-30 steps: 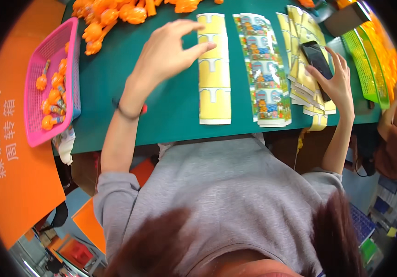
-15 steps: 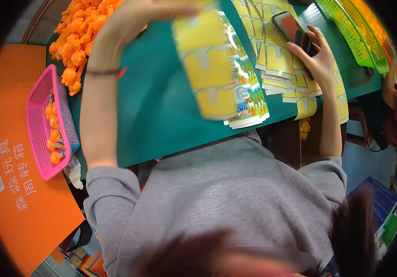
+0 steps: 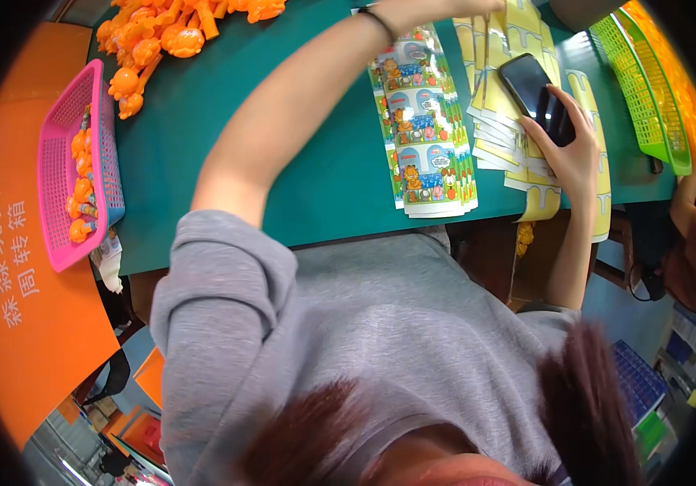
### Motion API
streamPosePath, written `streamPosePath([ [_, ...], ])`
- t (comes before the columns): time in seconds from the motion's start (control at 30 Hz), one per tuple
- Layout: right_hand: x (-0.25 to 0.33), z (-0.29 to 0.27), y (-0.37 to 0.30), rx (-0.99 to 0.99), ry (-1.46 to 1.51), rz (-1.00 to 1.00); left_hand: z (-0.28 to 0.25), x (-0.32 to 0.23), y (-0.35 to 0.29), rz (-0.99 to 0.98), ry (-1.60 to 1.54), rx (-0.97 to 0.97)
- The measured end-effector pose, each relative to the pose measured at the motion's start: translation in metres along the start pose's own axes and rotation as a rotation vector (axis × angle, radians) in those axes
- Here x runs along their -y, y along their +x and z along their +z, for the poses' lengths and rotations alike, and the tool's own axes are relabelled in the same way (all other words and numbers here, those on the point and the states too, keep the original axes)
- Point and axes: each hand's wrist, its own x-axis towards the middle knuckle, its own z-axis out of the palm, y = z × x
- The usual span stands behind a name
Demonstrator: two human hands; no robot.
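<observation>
My right hand [image 3: 568, 154] holds a black smartphone [image 3: 536, 95] by its sides, over a fanned stack of yellow-backed sticker sheets [image 3: 498, 134]. My left arm reaches across the table, a dark band at its wrist. My left hand [image 3: 473, 6] is at the upper edge by the far end of the yellow sheets. It is partly cut off, and its fingers do not show well enough to tell what they grip. Beneath that wrist lies a pile of long printed cartoon sticker strips [image 3: 422, 158], picture side up.
A green table [image 3: 307, 186] carries a heap of orange plastic figures [image 3: 149, 40] at the far left. Beside it is a pink basket [image 3: 48, 194] with several figures. A green basket [image 3: 644, 97] stands at the right, near another person's arm [image 3: 692, 194].
My left hand has swung right, from above the printed strips to the yellow sheets. The yellow-backed strip it held has left the air above the printed pile. My right hand still grips the phone.
</observation>
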Motion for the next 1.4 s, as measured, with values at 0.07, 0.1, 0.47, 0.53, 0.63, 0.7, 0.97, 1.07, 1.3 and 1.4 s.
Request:
streamPosePath([
  [0.07, 0.014, -0.002, 0.003, -0.021, 0.011, -0.083, -0.008, 0.099, 0.012, 0.458, -0.093, -0.04],
  [0.1, 0.012, 0.003, 0.003, -0.098, -0.011, -0.144, -0.013, 0.122, 0.013, 0.363, -0.119, 0.146],
  [0.47, 0.101, 0.034, -0.014, 0.283, 0.275, -0.31, 0.005, 0.173, -0.007, 0.437, -0.266, -0.046],
  [0.53, 0.103, 0.036, -0.019, 0.259, 0.258, -0.227, 0.002, 0.157, -0.026, 0.328, -0.177, -0.042],
  [0.63, 0.109, 0.04, -0.02, 0.239, 0.238, -0.25, 0.023, 0.192, 0.003, 0.347, -0.328, -0.016],
  [0.7, 0.103, 0.041, -0.022, 0.228, 0.214, -0.231, 0.015, 0.177, -0.007, 0.279, -0.291, 0.044],
  [0.97, 0.103, 0.049, -0.025, 0.155, 0.167, -0.297, 0.011, 0.176, -0.037, 0.196, -0.514, -0.04],
  [1.07, 0.104, 0.049, -0.027, 0.146, 0.136, -0.271, -0.003, 0.176, -0.048, 0.22, -0.556, 0.035],
  [1.3, 0.12, 0.032, -0.033, 0.61, 0.413, -0.273, -0.064, 0.233, -0.08, 0.087, -0.952, 0.008],
  [1.4, 0.161, 0.033, -0.042, 0.992, 0.987, 0.201, -0.074, 0.271, -0.114, -0.052, -0.737, -0.112],
])
